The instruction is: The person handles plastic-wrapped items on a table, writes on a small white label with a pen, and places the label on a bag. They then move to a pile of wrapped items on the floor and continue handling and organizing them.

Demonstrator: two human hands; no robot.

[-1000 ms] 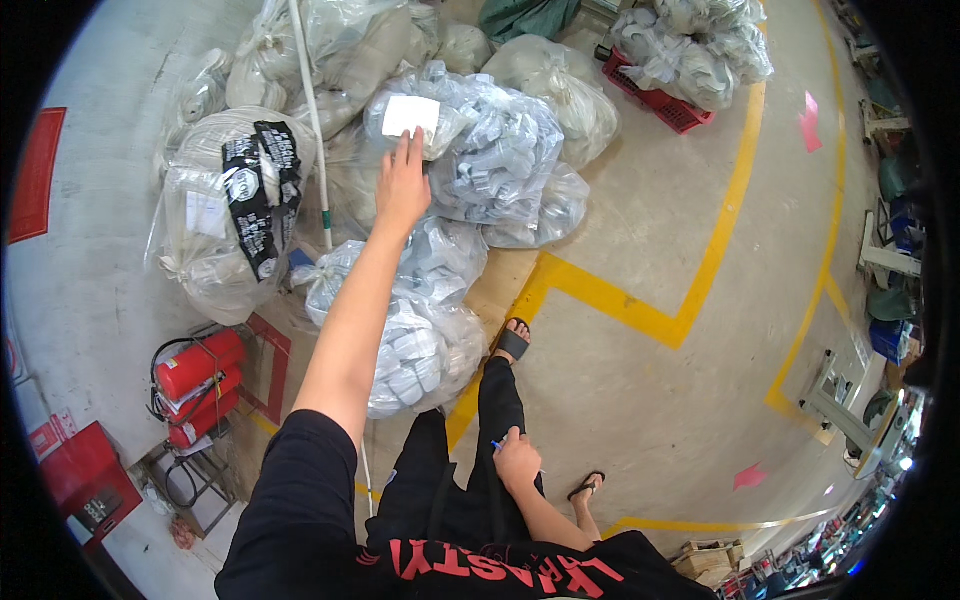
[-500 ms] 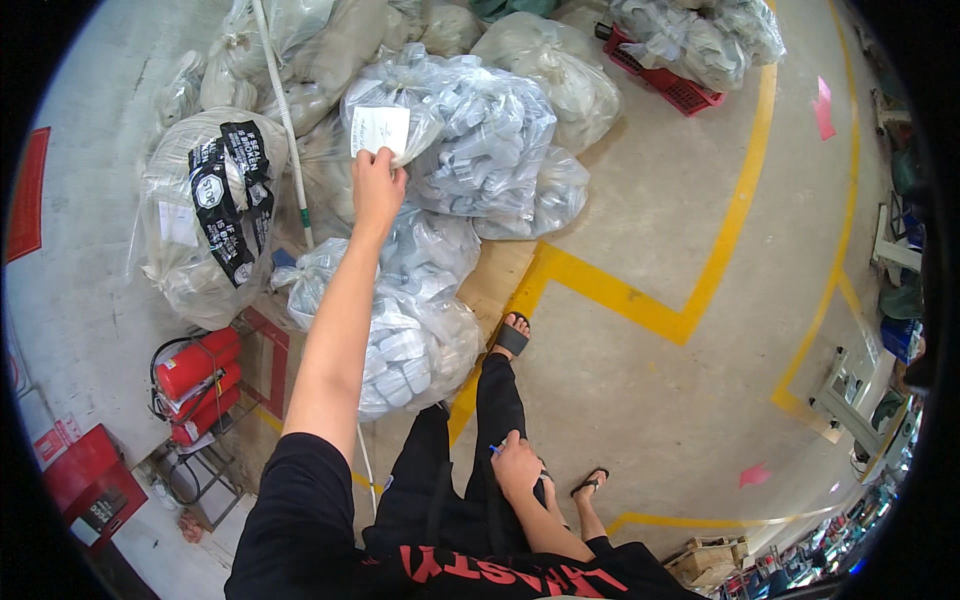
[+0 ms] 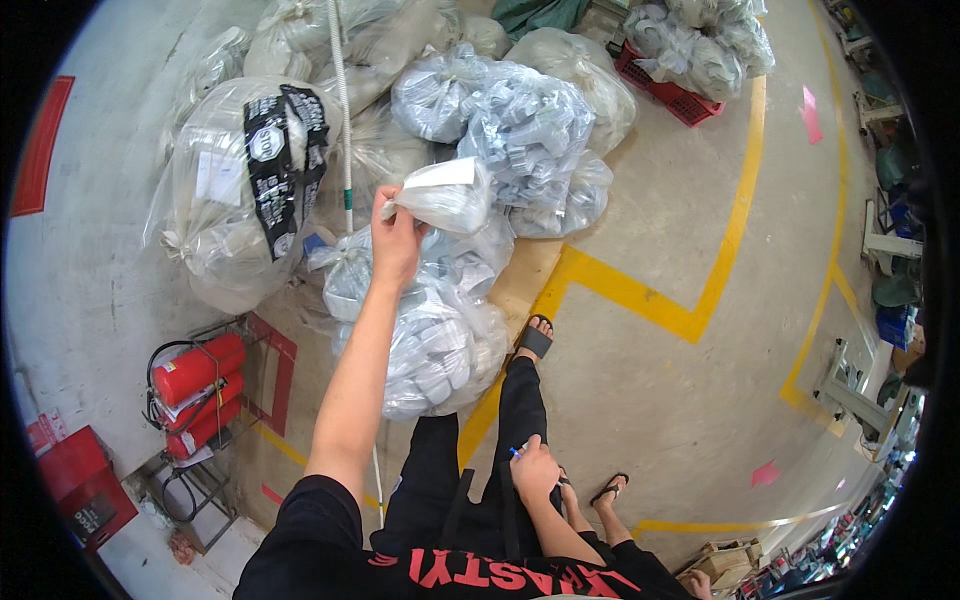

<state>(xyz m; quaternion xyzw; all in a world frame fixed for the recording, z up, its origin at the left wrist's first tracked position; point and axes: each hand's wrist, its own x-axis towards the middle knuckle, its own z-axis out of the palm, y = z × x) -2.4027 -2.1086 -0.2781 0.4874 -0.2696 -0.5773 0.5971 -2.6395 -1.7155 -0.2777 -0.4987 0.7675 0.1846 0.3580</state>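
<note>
Left grip (image 3: 397,240) now lower w/ small clear bag (image 3: 447,195) pinched, above bagged heap on concrete floor (image 3: 640,380).

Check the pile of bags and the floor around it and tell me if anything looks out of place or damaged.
Nothing looks torn or spilled. The clear plastic bags are heaped loosely against the wall, some over the yellow floor line. The left hand grips one small bag lifted above the pile.

- Concrete floor (image 3: 650,400), marked with yellow lines (image 3: 700,310).
- Clear bags (image 3: 520,130) of pale goods piled on it by the wall.
- Red crate (image 3: 665,90) under the far bags.
- Stand with red extinguishers (image 3: 195,390) at the wall.
- Red box (image 3: 75,480) beside it.
</note>
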